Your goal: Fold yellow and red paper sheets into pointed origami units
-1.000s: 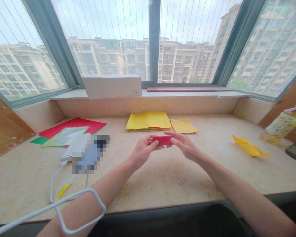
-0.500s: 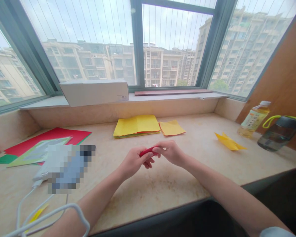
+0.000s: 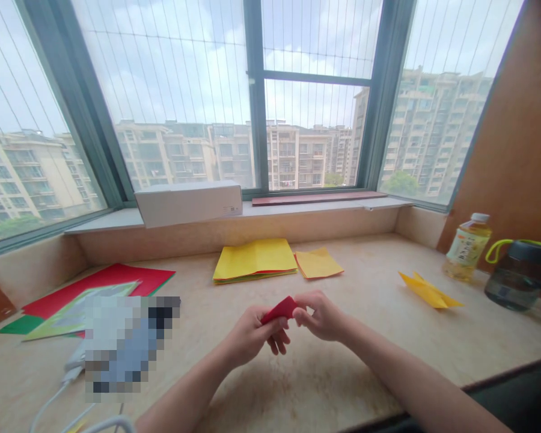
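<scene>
Over the middle of the stone ledge (image 3: 297, 391), I see the left hand (image 3: 249, 334) and right hand (image 3: 322, 316) pinching a small folded red paper (image 3: 279, 310) between them; it looks light and soft, so I'd grip its folded edges gently

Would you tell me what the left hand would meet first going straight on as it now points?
The left hand already touches the folded red paper, its first contact; the right hand lies just beyond, though depth is unclear.
</scene>
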A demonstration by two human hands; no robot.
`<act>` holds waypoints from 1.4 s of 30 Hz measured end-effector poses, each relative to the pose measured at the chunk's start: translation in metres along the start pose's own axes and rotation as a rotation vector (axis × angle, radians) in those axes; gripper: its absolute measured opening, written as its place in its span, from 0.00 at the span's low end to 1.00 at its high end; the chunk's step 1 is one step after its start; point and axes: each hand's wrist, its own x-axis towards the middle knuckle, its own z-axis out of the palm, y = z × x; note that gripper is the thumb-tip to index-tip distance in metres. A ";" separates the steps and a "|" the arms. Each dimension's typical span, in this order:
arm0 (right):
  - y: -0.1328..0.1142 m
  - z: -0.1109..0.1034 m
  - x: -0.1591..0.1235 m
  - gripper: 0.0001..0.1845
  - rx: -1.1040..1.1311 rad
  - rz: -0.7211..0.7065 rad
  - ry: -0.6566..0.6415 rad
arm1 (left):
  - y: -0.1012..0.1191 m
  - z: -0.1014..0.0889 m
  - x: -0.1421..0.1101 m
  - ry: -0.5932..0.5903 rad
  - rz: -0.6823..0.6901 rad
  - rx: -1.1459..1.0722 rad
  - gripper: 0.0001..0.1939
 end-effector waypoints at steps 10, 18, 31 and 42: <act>0.008 0.010 -0.001 0.35 0.143 0.091 0.016 | -0.002 0.000 -0.001 -0.032 -0.062 -0.015 0.27; -0.003 0.005 -0.001 0.32 0.247 -0.041 -0.146 | -0.004 0.000 -0.003 -0.093 -0.035 0.005 0.30; 0.015 0.023 -0.006 0.36 0.177 0.195 -0.184 | -0.012 0.001 0.002 0.168 0.064 0.221 0.34; 0.009 0.037 0.003 0.36 0.414 0.360 -0.113 | -0.028 -0.013 0.013 0.220 0.176 0.128 0.29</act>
